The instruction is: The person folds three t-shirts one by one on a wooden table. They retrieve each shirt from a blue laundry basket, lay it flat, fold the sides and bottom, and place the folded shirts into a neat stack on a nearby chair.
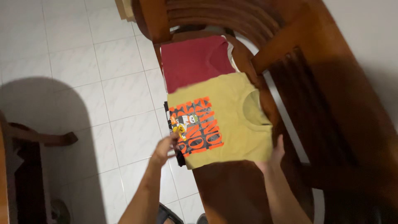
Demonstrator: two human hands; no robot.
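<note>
A folded mustard-yellow T-shirt (232, 116) with an orange printed graphic lies on a dark wooden bench seat (236, 191). My left hand (165, 148) pinches its lower left edge by the print. At its lower right corner my right hand (273, 155) grips the fabric. A folded dark red garment (192, 62) lies just beyond it on the same seat, partly under the yellow shirt. A bit of black cloth (180, 159) shows under the yellow shirt's left edge.
The bench has a curved wooden backrest (215, 14) at the top and a slatted side (306, 103) on the right. White floor tiles (83, 62) spread to the left. Dark wooden furniture (25, 166) stands at the lower left.
</note>
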